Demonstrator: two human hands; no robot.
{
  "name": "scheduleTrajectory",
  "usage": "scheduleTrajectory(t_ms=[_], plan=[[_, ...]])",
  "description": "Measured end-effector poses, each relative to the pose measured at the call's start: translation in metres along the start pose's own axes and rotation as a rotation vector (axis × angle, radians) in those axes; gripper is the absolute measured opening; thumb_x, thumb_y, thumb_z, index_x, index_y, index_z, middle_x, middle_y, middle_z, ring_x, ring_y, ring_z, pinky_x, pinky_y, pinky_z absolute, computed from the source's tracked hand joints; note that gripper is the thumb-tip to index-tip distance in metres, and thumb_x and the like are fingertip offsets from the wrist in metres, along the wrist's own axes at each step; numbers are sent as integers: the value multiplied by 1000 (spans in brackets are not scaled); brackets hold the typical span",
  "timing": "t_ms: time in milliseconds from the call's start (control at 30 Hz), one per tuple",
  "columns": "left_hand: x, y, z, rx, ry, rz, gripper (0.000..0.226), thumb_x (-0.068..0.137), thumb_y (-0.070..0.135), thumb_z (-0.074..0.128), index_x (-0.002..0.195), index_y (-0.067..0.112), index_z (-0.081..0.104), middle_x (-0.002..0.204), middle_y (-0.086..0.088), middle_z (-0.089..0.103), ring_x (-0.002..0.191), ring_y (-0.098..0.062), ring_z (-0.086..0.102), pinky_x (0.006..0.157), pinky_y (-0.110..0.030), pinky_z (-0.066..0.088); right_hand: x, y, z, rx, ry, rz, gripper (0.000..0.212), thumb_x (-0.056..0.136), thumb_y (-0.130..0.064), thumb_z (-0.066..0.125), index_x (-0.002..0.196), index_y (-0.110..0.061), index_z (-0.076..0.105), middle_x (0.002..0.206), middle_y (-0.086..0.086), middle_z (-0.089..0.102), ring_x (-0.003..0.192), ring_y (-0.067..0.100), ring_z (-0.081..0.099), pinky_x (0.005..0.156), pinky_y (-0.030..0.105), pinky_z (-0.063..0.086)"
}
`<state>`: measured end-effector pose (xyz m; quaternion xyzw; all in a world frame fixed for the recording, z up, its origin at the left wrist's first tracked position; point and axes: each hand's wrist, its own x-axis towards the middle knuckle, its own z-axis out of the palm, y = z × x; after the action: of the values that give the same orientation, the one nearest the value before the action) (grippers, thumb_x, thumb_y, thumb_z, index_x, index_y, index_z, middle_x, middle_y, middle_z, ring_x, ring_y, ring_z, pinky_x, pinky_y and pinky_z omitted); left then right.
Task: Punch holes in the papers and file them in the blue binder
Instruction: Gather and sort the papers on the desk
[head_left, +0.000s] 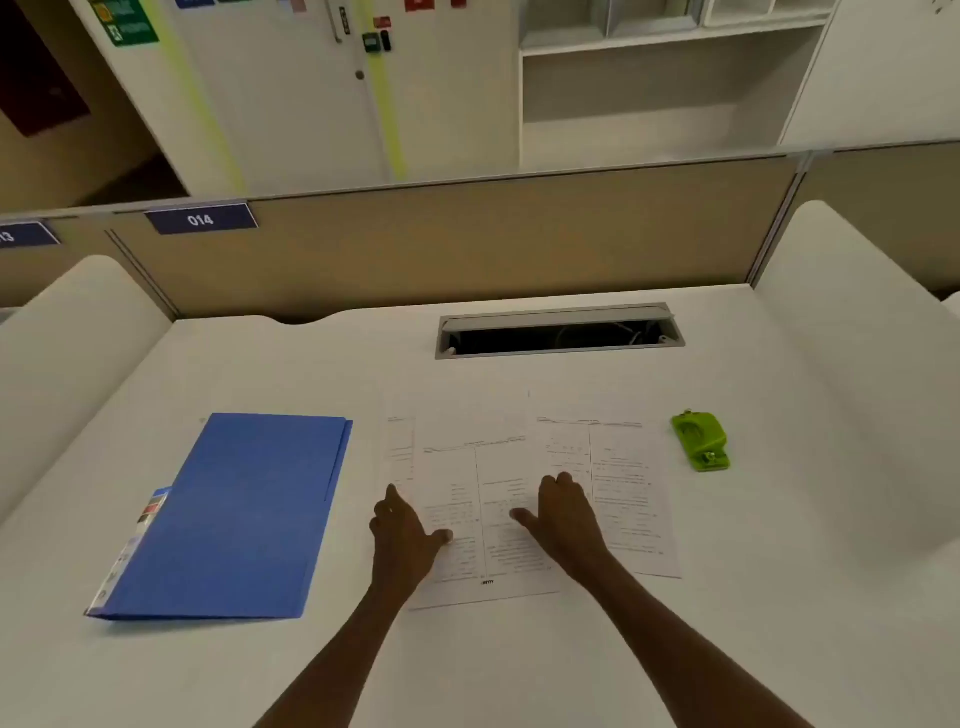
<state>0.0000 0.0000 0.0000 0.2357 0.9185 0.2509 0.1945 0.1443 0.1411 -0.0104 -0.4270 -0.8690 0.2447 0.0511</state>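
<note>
Printed papers (498, 462) lie overlapping in the middle of the white desk (519, 665). My left hand (408, 535) rests on their left edge, fingers loosely bent and thumb spread toward the middle. On the sheets to its right my right hand (563, 519) rests, fingers curled down onto the paper and thumb pointing left. Neither hand plainly grips a sheet. The blue binder (234, 514) lies closed to the left of the papers. A green hole punch (701, 441) sits to the right of the papers, apart from both hands.
A cable slot (558, 335) with its lid raised opens in the desk behind the papers. A beige partition (467, 244) bounds the far edge. White rounded dividers (852, 364) rise at both sides of the desk.
</note>
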Motion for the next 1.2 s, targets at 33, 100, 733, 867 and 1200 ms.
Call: scheduleTrajectory(t_ms=[33,100,733,867,1200], plan=[[0,-1,2,-4,-7,-18,109,68,29,85,146,2,14,138,-20,37,128,-34,38,105,-44,38,-1,-3,4,-5,-21,25,53,83,-50,64,110,-6,52,113,11,53,104,25,52,84,32,49],[-1,-3,3,7,-2,-40,109,68,28,85,146,2,13,137,-19,37,128,-33,38,104,-43,40,-4,-10,9,-34,-31,82,58,82,-49,67,114,-3,51,114,12,52,104,25,51,84,32,50],[11,-11,10,-165,-38,-56,79,67,11,85,129,1,38,123,-18,52,115,-32,56,92,-42,53,12,-47,16,-135,-62,415,55,80,-18,75,122,2,47,121,20,47,108,29,52,87,36,51],[11,-16,13,-267,17,19,41,75,8,79,108,2,55,115,-14,66,102,-30,65,83,-39,58,9,-45,20,-93,-53,417,62,75,-23,80,122,1,47,123,18,46,112,30,48,90,39,49],[20,-45,-9,-528,-53,32,10,85,24,71,87,16,66,85,11,70,77,-9,68,72,-32,60,11,-22,2,440,66,380,70,78,-45,73,128,-3,47,125,10,55,118,30,52,96,40,46]])
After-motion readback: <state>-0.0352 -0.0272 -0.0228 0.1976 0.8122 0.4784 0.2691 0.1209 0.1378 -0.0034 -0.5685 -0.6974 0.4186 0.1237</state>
